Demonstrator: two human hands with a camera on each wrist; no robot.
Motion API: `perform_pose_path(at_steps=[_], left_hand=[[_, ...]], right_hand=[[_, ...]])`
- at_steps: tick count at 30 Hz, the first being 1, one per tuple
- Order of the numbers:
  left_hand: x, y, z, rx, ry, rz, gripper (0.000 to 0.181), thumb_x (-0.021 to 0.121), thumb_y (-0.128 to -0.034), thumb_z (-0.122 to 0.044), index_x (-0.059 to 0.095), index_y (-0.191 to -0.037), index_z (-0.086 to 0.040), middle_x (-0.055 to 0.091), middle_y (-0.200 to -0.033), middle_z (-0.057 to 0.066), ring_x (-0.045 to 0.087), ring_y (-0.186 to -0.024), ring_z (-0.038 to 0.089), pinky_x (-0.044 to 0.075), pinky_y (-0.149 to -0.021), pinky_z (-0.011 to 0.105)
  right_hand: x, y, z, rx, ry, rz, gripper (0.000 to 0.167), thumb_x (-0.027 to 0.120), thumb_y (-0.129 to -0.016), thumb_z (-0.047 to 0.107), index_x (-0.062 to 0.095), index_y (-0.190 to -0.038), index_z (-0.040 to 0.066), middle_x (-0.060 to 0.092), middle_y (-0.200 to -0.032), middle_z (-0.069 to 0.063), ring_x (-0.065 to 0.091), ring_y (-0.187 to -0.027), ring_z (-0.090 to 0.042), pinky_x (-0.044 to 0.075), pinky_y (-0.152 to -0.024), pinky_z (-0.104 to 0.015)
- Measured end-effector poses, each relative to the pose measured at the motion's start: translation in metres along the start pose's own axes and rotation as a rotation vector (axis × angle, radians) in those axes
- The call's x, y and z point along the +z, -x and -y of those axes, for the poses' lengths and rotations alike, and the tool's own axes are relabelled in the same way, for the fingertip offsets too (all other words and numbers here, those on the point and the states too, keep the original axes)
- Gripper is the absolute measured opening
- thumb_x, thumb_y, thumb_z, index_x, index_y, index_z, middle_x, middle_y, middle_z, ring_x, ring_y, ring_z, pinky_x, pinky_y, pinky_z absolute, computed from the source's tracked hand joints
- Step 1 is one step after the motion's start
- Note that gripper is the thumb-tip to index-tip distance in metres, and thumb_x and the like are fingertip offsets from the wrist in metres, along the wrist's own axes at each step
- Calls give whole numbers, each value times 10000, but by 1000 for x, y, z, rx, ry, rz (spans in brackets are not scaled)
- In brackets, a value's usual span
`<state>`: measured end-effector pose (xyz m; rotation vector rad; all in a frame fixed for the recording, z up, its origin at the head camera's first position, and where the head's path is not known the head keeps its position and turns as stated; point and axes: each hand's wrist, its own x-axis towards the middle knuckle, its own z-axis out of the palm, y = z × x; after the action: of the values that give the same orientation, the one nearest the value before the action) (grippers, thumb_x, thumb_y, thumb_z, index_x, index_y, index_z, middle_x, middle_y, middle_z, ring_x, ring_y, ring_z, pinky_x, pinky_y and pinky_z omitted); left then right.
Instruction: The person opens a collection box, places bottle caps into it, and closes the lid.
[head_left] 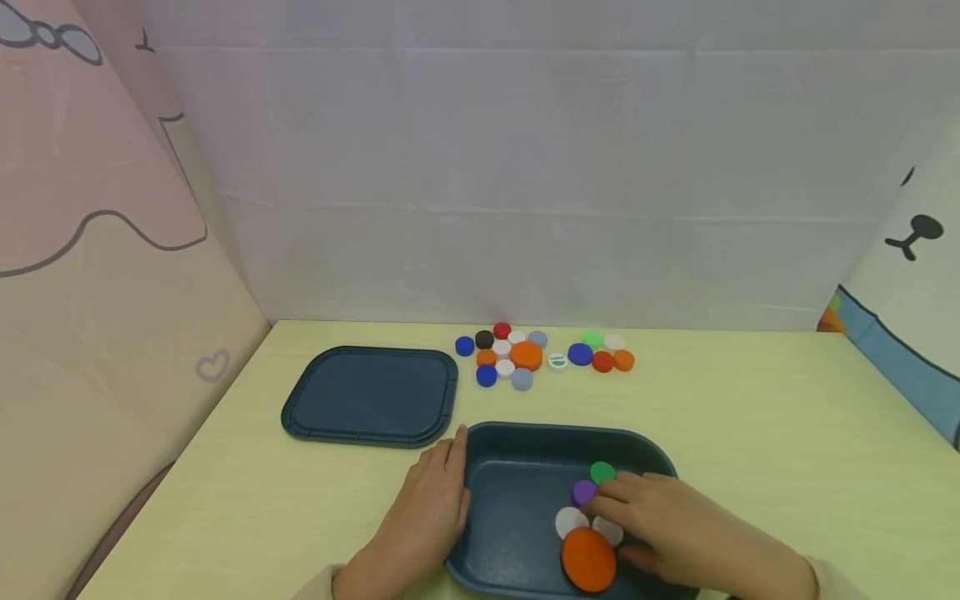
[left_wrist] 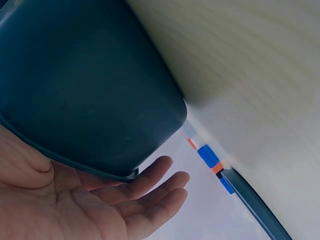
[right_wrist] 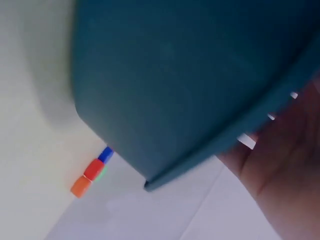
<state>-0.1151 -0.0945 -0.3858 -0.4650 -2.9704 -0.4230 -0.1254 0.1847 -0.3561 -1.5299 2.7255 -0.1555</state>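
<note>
A dark blue-green bin [head_left: 510,508] stands near the table's front edge. Inside it, toward the right, lie a green cap [head_left: 602,472], a purple cap [head_left: 583,492], two white caps [head_left: 572,522] and a large orange cap [head_left: 588,560]. The left hand [head_left: 423,508] rests on the bin's left rim, its fingers fairly straight; in the left wrist view the hand [left_wrist: 110,205] lies along the rim [left_wrist: 85,167]. Over the right rim reaches the right hand [head_left: 675,525], fingers bent down beside the purple cap; whether they grip it is unclear. The right wrist view hides those fingertips behind the bin [right_wrist: 175,90].
Several loose caps in blue, red, white, orange and other colours, among them a large orange one [head_left: 527,356], lie along the table's back. A dark flat lid [head_left: 371,396] lies at the back left. Cloth walls [head_left: 480,167] stand behind and at both sides.
</note>
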Motion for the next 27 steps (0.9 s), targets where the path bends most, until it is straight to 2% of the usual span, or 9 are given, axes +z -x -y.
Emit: perform_pose_path(at_steps=[7,14,20,27], left_hand=[[0,-1,0,-4,-1,-2,572,535,-862,-126,337,-1371,42,505,-1223,178,490,-1139,310,427,-924,435],[0,0,0,10,-11,-26,574,542,-854,-115,341,-1366,49,514,-1203,176,499,-1121,309,433,-905,434],[0,0,0,7,-3,-17,576,544,-853,-113,339,-1367,49,508,-1211,177,495,-1126,311,429,-909,436],[-1,0,-1,-2,4,-4,577,540,-856,-119,336,-1369,48,505,-1221,183,488,-1142,316,425,-921,437]], right_hand=[[-14,-1,-5,37,28,-87,367,756,-713,259,611,-1041,179,589,-916,85,508,-761,-47,493,-647,-203],[-23,-2,-15,77,71,-192,395,748,-728,260,613,-1086,164,617,-973,66,556,-802,-62,519,-677,-236],[-31,-4,-33,103,127,-248,415,770,-698,229,607,-1072,149,615,-923,52,551,-768,-78,514,-649,-250],[-32,-6,-58,191,212,-288,417,791,-666,226,631,-1036,121,627,-896,12,556,-724,-102,507,-611,-262]])
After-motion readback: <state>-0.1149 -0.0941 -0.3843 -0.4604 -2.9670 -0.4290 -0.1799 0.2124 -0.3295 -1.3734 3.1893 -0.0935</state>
